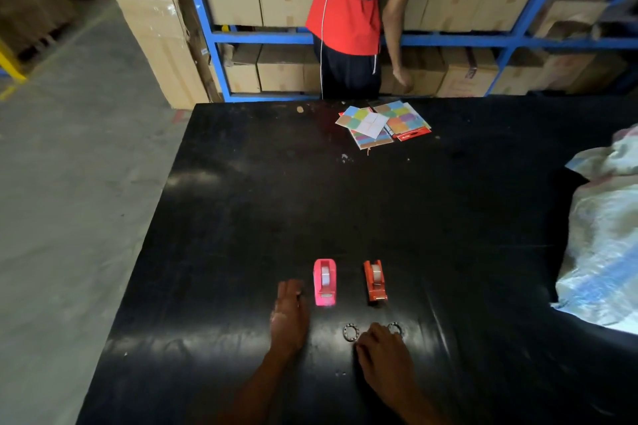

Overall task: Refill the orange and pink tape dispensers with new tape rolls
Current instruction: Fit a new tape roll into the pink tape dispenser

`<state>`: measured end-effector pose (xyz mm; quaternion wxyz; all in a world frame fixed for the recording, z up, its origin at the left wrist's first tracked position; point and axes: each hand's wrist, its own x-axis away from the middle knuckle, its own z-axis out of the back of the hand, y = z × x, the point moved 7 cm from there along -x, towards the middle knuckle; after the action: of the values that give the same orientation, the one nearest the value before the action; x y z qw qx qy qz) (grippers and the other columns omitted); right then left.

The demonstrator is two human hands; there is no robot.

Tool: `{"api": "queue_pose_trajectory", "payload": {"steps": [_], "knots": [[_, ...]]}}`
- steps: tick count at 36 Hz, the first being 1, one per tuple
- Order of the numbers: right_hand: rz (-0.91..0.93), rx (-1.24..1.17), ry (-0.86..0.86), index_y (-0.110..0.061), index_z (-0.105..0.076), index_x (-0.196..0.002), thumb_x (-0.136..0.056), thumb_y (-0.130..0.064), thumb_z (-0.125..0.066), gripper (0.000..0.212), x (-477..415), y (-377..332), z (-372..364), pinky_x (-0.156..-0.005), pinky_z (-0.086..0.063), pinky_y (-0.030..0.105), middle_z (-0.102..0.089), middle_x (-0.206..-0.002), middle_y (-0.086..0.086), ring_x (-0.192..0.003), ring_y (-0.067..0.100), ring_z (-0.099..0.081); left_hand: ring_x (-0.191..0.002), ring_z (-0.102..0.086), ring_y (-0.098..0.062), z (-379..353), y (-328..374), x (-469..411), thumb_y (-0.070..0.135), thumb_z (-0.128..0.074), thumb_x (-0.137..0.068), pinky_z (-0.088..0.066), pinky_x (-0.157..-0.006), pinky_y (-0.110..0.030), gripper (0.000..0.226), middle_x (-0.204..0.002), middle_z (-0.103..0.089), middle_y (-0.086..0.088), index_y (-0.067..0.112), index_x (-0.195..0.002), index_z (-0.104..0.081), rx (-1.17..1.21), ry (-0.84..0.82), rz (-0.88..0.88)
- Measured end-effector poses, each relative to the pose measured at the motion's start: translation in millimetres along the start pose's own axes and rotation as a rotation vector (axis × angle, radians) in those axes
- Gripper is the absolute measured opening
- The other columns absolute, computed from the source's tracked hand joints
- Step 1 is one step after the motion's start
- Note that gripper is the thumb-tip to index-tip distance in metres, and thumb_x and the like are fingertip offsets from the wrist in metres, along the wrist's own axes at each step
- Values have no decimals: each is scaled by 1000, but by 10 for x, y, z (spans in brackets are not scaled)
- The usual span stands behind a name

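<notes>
A pink tape dispenser (pixel 324 282) and an orange tape dispenser (pixel 375 281) stand side by side on the black table (pixel 241 200), each with a tape roll seated in it. Two small ring-shaped cores lie in front of them, one (pixel 350 332) between my hands and one (pixel 395 328) just beyond my right hand. My left hand (pixel 289 316) rests flat on the table, just left of the pink dispenser, holding nothing. My right hand (pixel 383 355) lies palm down near the rings, its fingers loosely curled, with nothing seen in it.
Colourful paper packs (pixel 383 122) lie at the table's far edge. A white plastic sack (pixel 607 235) covers the right side. A person in a red shirt (pixel 352 10) stands behind the table at blue shelving (pixel 214 38) full of cardboard boxes.
</notes>
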<state>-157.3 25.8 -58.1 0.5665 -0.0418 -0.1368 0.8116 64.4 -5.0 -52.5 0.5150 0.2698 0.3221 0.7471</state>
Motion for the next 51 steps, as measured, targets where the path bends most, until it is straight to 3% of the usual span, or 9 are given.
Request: {"api": "queue_pose_trajectory", "payload": {"steps": [6, 11, 14, 18, 25, 34, 44, 47, 51], "knots": [[-229, -45, 10, -25, -60, -103, -78, -26, -73, 28, 116, 550, 147, -71, -52, 35, -60, -104, 1, -87, 19, -62, -81, -51, 1, -343, 434, 470, 32, -48, -95, -42, -71, -18, 11, -103, -52, 13, 35, -106, -49, -88, -180, -195], [-184, -55, -117, -28, -49, -138, -89, -25, -59, 50, 113, 653, 193, -87, -54, 33, -49, -138, 4, -116, 22, -57, -132, -43, -5, -972, 249, 716, 44, -57, -86, -43, -106, -25, 60, -154, -26, 8, 45, -141, -32, -245, -517, -222], [-145, -134, -169, -28, -52, -128, -94, -22, -49, 35, 73, 637, 168, -86, -50, 28, -48, -134, 1, -106, 14, -55, -137, -38, -13, -1068, 207, 722, 30, -56, -89, -36, -106, -24, 47, -153, -27, 6, 40, -133, -44, -270, -544, -213], [-112, -232, -201, -30, -54, -119, -100, -31, -40, 24, 25, 520, 113, -81, -50, 28, -50, -123, -2, -93, 9, -56, -97, -54, -9, -885, 322, 600, 30, -46, -92, -52, -83, -32, 11, -111, -49, 12, 36, -95, -55, -211, -502, -201], [50, -272, -236, -32, -50, -130, -95, -47, -40, 39, -306, -87, 23, -87, -34, 8, -50, -134, -8, -110, 6, -56, -113, -57, -10, -201, 110, 272, 34, -47, -96, -44, -92, -22, 35, -129, -52, 12, 35, -131, -48, -151, -335, -160], [170, 21, -61, -24, -62, -117, -82, -32, -63, 36, -1197, -1016, 130, -96, -48, 41, -64, -118, 0, -113, 23, -58, -96, -64, -19, 526, -367, -373, 35, -55, -91, -51, -81, -34, 23, -112, -59, 3, 26, -112, -54, -164, -175, -85], [50, 279, -189, -25, -65, -82, -80, -18, -52, 14, -1703, -1255, -178, -81, -37, 47, -62, -88, -3, -93, 26, -52, -105, -64, -29, 406, -443, -633, 29, -56, -93, -48, -86, -36, 31, -126, -57, -4, 18, -121, -56, -162, -276, -26], [11, 317, -180, -24, -64, -69, -74, -19, -66, 7, -1693, -1277, -202, -75, -32, 43, -60, -75, -4, -82, 23, -52, -107, -62, -27, 332, -505, -645, 35, -49, -96, -49, -90, -36, 32, -132, -52, -2, 21, -125, -53, -167, -301, -3], [58, 390, -230, -21, -71, -89, -71, -20, -72, 18, -1667, -1414, -165, -81, -29, 44, -68, -93, 3, -94, 27, -59, -108, -61, -26, 321, -526, -648, 33, -49, -97, -49, -88, -35, 35, -135, -49, -2, 21, -130, -50, -173, -321, -12]]}}
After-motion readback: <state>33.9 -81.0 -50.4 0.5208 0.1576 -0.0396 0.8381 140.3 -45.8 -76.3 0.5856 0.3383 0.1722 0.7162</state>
